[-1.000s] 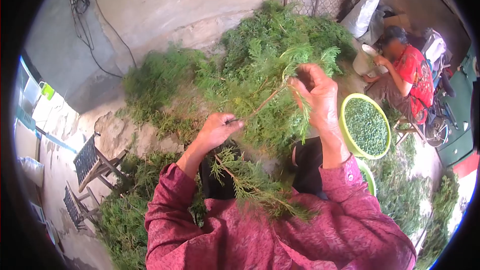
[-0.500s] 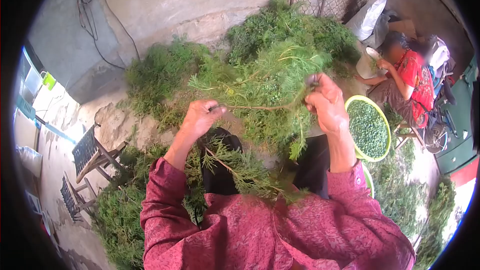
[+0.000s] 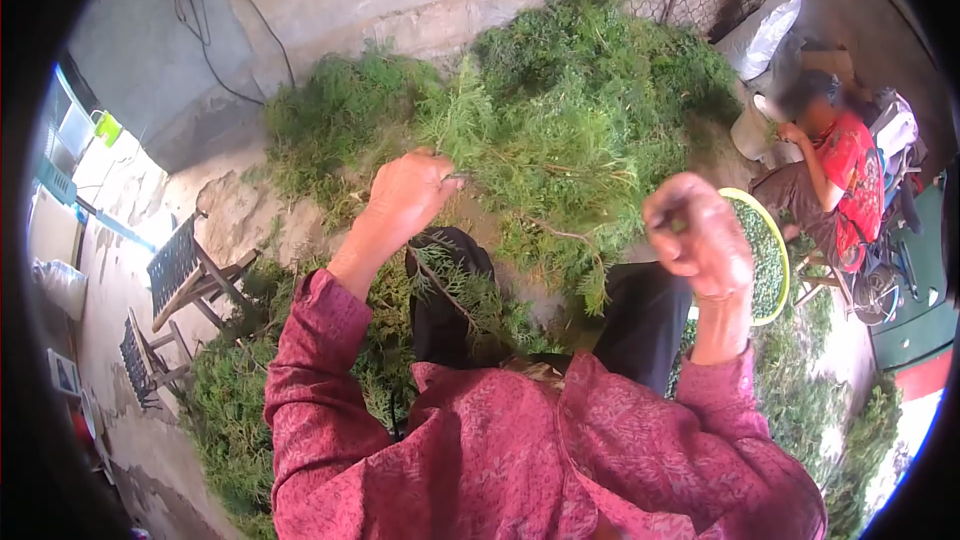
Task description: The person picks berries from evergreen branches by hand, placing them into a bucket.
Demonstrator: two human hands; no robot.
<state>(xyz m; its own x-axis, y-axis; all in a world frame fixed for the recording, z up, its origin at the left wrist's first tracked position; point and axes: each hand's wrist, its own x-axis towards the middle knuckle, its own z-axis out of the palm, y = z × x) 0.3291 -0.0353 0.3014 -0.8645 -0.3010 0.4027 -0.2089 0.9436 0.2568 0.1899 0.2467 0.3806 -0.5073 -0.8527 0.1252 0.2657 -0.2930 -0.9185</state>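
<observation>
Shifted rightward since the earlier frame: right hand [image 3: 700, 238], loosely curled, blurred, contents indeterminable, overlapping in view a round, yellow-green-rimmed basin [image 3: 785, 262] of granular green pieces. Left hand [image 3: 412, 196] pinches a feathery conifer sprig [image 3: 462, 112], tip upward.

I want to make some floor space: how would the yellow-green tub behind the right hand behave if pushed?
The yellow-green tub would probably resist somewhat, since small green pieces cover its whole visible opening. Those look loose, so a sharp shove could spill some. Its rim appears thin, so it might flex slightly.
</observation>
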